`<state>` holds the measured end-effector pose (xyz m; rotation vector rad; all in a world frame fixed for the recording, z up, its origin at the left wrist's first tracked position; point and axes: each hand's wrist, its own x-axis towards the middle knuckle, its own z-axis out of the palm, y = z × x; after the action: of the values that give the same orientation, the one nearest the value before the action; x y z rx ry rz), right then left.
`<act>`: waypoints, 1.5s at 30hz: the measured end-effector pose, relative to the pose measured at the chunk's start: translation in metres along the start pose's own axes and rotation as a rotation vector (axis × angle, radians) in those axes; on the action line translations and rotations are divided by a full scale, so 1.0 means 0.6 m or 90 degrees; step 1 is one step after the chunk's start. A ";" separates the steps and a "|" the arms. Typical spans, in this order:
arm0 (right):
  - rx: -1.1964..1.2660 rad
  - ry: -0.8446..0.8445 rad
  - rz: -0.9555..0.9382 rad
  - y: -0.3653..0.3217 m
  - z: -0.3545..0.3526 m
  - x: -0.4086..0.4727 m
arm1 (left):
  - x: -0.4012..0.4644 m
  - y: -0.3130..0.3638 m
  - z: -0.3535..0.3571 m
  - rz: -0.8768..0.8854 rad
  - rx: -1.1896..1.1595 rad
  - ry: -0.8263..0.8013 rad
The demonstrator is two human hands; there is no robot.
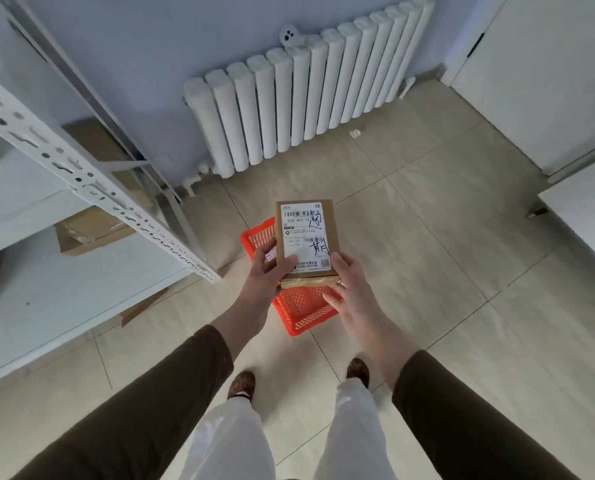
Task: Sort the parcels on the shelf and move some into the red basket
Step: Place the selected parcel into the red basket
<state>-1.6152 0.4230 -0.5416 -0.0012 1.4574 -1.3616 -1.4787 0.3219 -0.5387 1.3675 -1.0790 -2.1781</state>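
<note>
Both the left hand and right hand grip the labelled cardboard parcel directly above the red basket; best lower it flat before releasing.

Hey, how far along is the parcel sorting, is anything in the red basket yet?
Nothing shows as finished: what can be seen of the red basket holds no parcel, though the held box hides much of it. In hand: the left hand and right hand hold a labelled parcel above the basket. Left: lowering it in, then the cardboard parcels on the white shelf.
</note>
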 end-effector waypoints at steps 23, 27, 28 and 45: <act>-0.281 -0.039 0.193 0.302 -0.204 0.487 | 0.388 -0.468 -0.009 -0.239 -0.160 0.198; -0.289 -0.056 0.226 0.376 -0.214 0.568 | 0.455 -0.545 -0.036 -0.246 -0.146 0.230; -0.293 -0.061 0.231 0.392 -0.217 0.587 | 0.473 -0.563 -0.041 -0.249 -0.144 0.243; -0.394 -0.061 0.237 0.587 -0.241 0.811 | 0.675 -0.744 -0.077 -0.277 -0.040 0.409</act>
<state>-1.6928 0.3421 -1.1493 -0.1822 1.6461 -0.5732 -1.5856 0.3339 -1.1338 2.2116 -0.4987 -1.7668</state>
